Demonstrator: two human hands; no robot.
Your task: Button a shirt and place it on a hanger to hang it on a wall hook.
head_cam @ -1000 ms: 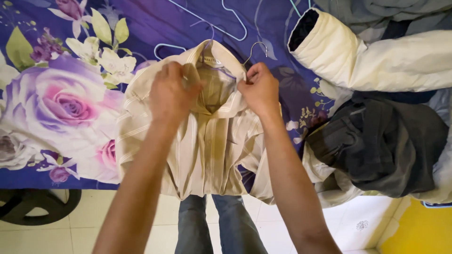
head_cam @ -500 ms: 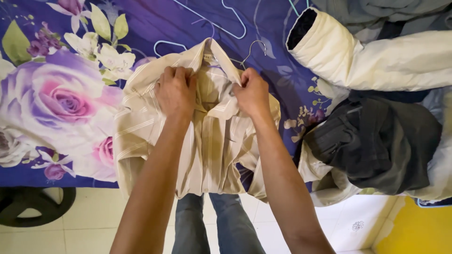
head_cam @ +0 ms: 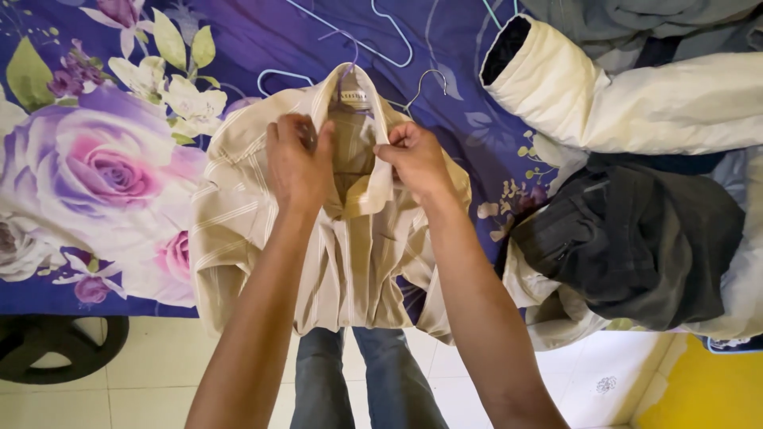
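- Left hand: lay on the left front of one beige striped shirt, fingers curled over the collar edge and pinching the fabric there; grasping the shirt.
- Right hand: gripped the opposite collar edge between thumb and fingers; likewise grasping the shirt; the two hands stood close together, one on each side of the open neck.
- Shirt: spread face up on the bed, collar pointing away from the person, hem hanging over the near edge of the bed; one garment only.
- Hangers, three counted: one metal wire hanger with its hook showing just beside the collar, near the right hand; two pale blue wire hangers beyond the collar, the nearer touching the shirt's shoulder, the farther lying apart on the sheet.
- Bedsheet: one, purple-blue with large rose print, bearing all the above.
- Other garments, to the right and well apart from the hands: one cream padded jacket; one dark grey garment crumpled below it; further grey cloth above, number not discernible.
- Floor: pale tiles; one dark round base at lower left; the person's own two jean-clad legs below the hem.
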